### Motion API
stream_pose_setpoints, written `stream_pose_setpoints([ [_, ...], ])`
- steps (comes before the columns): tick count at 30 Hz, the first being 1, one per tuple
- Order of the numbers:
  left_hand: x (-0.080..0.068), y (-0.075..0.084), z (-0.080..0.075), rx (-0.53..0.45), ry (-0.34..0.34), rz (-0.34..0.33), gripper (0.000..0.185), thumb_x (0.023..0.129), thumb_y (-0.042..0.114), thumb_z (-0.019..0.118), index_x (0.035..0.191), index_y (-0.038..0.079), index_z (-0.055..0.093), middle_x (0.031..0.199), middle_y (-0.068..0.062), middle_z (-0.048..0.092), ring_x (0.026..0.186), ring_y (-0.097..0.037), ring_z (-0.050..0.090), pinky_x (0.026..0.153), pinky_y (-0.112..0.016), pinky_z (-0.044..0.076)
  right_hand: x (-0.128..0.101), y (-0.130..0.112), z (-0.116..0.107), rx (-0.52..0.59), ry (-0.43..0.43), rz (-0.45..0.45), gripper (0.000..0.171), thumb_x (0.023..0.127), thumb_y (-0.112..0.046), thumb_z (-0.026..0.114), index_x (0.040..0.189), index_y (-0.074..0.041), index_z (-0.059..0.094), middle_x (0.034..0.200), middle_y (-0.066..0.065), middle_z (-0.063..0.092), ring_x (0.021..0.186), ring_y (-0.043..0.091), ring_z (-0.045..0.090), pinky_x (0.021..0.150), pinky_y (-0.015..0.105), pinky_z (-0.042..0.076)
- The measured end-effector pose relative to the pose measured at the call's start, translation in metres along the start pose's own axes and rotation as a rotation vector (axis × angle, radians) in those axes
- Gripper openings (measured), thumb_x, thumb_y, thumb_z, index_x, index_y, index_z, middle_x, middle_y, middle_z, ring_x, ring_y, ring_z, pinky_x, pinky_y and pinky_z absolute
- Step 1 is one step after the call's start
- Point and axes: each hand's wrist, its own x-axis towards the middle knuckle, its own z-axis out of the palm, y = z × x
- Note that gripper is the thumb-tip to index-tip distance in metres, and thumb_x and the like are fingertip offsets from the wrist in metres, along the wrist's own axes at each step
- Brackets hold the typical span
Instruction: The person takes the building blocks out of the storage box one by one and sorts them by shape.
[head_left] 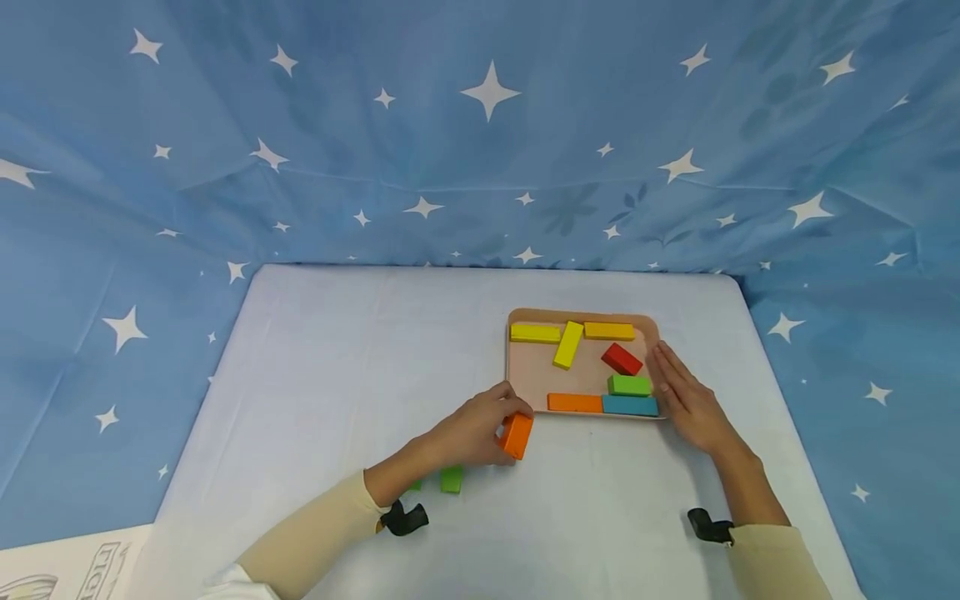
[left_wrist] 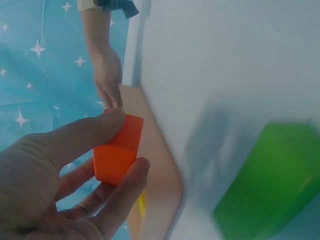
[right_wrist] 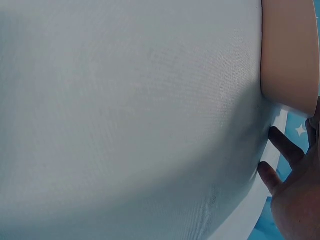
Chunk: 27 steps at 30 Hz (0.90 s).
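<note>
- The tray point(head_left: 517, 367) sits on the white table point(head_left: 337, 375), steadied only by the right hand point(head_left: 686, 400), whose straight, flat fingers lie against its right edge; a sideways nudge could likely slide it.
- Seven blocks crowd the tray, the orange bar point(head_left: 574, 402) lying nearest the incoming piece; a careless drop might knock it.
- The left hand point(head_left: 472, 433) pinches the orange block point(head_left: 517, 435) between thumb and fingertips, just outside the tray's near-left corner; that light hold could slip.
- The green block point(head_left: 451, 479) lies beside the left forearm and may get swept.
</note>
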Motion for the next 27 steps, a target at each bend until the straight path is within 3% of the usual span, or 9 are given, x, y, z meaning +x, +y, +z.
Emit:
stream_pose_setpoints([
  [15, -0.023, 0.002, 0.034, 0.034, 0.04, -0.194, 0.057, 0.074, 0.016, 0.095, 0.122, 0.015, 0.064, 0.106, 0.002, 0.053, 0.088, -0.008, 0.054, 0.075, -0.018, 0.053, 0.0, -0.002, -0.001, -0.001, -0.004, 0.003, 0.06, 0.113, -0.026, 0.037, 0.168, -0.017, 0.014, 0.177, 0.004, 0.007, 0.16, 0.042, 0.014, 0.112, 0.081, 0.02],
  [27, -0.032, 0.0, 0.054, 0.168, 0.026, -0.177, 0.059, 0.072, 0.008, 0.094, 0.123, 0.012, 0.063, 0.104, 0.002, 0.051, 0.077, -0.007, 0.051, 0.068, -0.015, 0.048, 0.0, -0.002, 0.0, 0.001, 0.005, -0.003, 0.06, 0.113, -0.023, 0.038, 0.168, -0.016, 0.016, 0.177, 0.005, 0.008, 0.16, 0.041, 0.015, 0.111, 0.082, 0.02],
])
